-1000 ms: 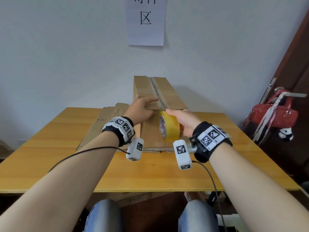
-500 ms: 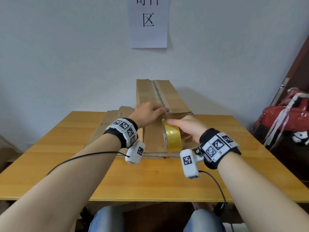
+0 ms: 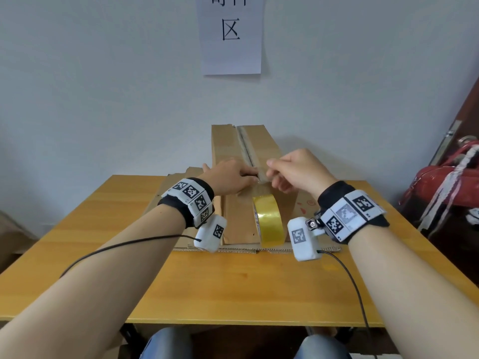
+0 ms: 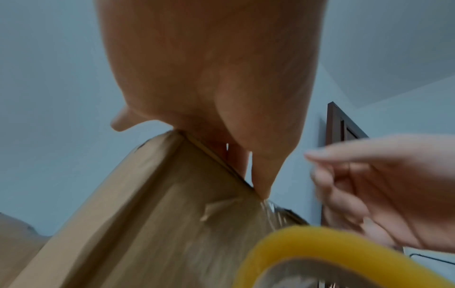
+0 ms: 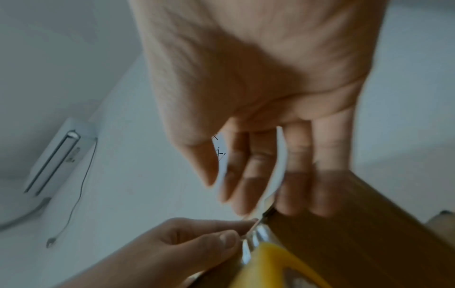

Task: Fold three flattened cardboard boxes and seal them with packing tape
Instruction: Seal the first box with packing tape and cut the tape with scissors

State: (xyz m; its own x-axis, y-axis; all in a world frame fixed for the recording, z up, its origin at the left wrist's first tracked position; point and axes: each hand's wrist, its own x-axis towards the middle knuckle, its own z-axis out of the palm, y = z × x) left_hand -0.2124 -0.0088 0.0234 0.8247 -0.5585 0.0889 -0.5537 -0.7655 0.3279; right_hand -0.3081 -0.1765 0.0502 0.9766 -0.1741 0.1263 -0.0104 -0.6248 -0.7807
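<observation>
A folded box (image 3: 246,177) is seen standing at the centre of the head view, on a wooden table (image 3: 233,286), its top seam running away toward the wall. More flat cardboard (image 3: 178,177) lies under and to the left of it.

The left hand (image 3: 228,177) is laid on the near top edge of the box, just left of the seam. In the left wrist view its fingers (image 4: 261,175) are seen stretched down over the edge, the tips pressed on the clear tape where it leaves the corner; nothing is gripped by it.

The right hand (image 3: 298,169) is held just right of the left hand, at the same edge. Its fingers (image 5: 248,175) are only loosely bent and blurred in the right wrist view; whether the tape end is pinched between thumb and forefinger cannot be told.

A yellow tape roll (image 3: 268,220) is seen below both hands, against the near face of the box in the lower middle of the head view, on edge; a clear strip runs from it up to the corner, and no hand is closed round it.

A paper sign (image 3: 230,35) is fixed to the wall at the top centre. A red bag (image 3: 440,187) is seen at the right edge.
</observation>
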